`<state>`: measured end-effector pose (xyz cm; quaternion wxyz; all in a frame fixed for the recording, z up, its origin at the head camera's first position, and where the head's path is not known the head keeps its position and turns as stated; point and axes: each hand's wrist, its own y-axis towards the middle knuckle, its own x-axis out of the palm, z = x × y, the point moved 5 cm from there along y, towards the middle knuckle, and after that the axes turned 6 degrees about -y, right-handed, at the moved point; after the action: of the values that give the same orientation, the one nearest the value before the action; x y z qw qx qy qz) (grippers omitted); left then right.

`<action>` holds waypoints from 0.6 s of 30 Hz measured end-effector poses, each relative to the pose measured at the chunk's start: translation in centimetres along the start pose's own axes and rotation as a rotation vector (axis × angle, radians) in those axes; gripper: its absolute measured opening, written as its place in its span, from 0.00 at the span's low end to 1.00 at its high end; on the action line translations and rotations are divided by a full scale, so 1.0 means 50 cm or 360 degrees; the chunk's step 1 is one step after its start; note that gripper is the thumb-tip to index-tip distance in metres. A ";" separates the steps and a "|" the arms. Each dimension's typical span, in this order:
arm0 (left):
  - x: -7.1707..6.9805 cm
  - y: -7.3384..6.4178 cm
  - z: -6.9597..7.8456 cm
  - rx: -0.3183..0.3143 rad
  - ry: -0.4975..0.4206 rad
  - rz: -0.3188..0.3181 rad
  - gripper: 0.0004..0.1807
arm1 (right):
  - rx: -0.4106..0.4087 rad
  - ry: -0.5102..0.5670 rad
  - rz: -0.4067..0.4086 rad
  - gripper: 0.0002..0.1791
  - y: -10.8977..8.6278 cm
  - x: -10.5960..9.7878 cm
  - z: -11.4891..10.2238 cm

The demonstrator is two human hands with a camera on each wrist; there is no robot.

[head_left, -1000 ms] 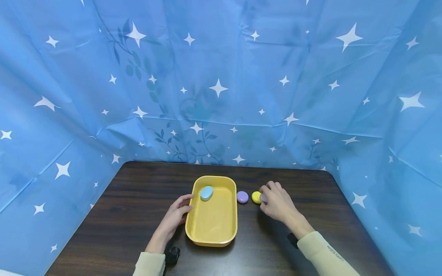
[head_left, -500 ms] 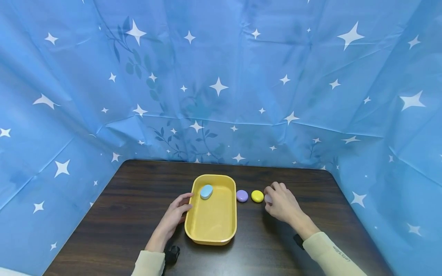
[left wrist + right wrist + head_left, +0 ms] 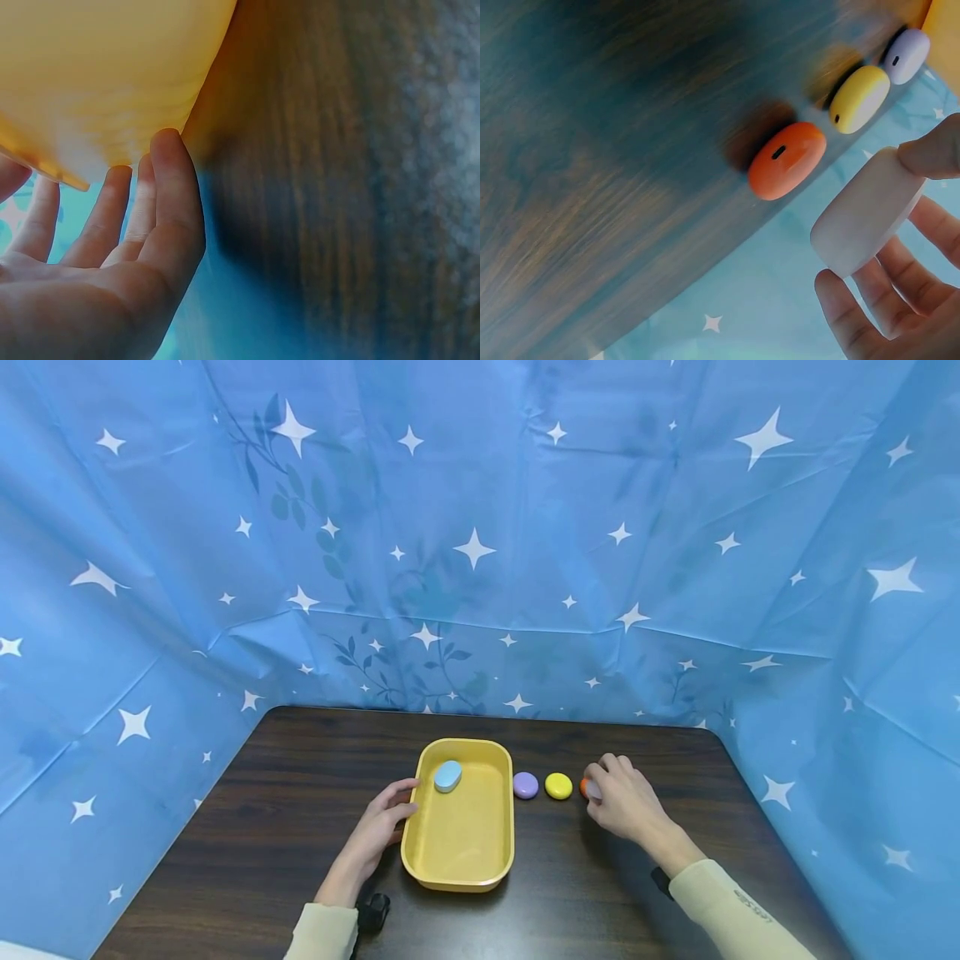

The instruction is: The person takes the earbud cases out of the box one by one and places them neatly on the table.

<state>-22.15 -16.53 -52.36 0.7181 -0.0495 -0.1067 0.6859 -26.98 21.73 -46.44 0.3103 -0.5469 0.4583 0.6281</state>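
In the head view my left hand (image 3: 378, 827) rests on the left side of a yellow tray (image 3: 457, 887). The left wrist view shows its fingers (image 3: 174, 180) mostly straight, fingertips touching the tray's outer wall. A light-blue oval piece (image 3: 447, 776) lies inside the tray, towards its far left. My right hand (image 3: 622, 797) pinches a pale, smooth rounded piece (image 3: 866, 217) between thumb and fingers, held above the table. Just beside it, an orange rounded piece (image 3: 787, 161) with a small dark slot sits on the table, partly hidden by the hand in the head view.
A yellow rounded piece (image 3: 558, 786) and a purple one (image 3: 526, 785) stand in a row with the orange piece, the purple nearest the tray's right side. Beyond the dark wooden table (image 3: 285, 827) hangs a blue star-patterned cloth (image 3: 480, 585).
My right hand has moved to the right with the pale piece, away from the yellow piece, and part of the orange piece has come into sight. The left hand stays on the tray.
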 end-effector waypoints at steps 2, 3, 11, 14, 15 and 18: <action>0.001 -0.001 0.000 0.0005 0.0012 -0.0001 0.24 | 0.0020 -0.0003 -0.0023 0.19 0.000 0.002 0.006; 0.001 -0.001 0.000 0.0006 0.0020 -0.0001 0.24 | 0.0024 0.0000 -0.0033 0.20 0.000 0.003 0.008; 0.000 -0.001 0.001 0.0015 0.0020 -0.0013 0.24 | 0.0055 0.0025 -0.0079 0.22 -0.001 0.010 0.028; 0.000 0.000 0.001 0.0011 0.0020 -0.0010 0.24 | 0.0062 0.0024 -0.0081 0.22 -0.001 0.013 0.036; 0.001 -0.001 0.001 0.0011 0.0022 -0.0009 0.24 | 0.0064 0.0028 -0.0081 0.21 -0.001 0.014 0.038; 0.001 -0.001 0.001 0.0015 0.0027 -0.0006 0.24 | 0.0076 0.0032 -0.0070 0.20 0.000 0.014 0.045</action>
<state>-22.12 -16.50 -52.31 0.7204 -0.0516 -0.0975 0.6847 -28.03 23.74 -47.14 0.3324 -0.5556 0.4643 0.6043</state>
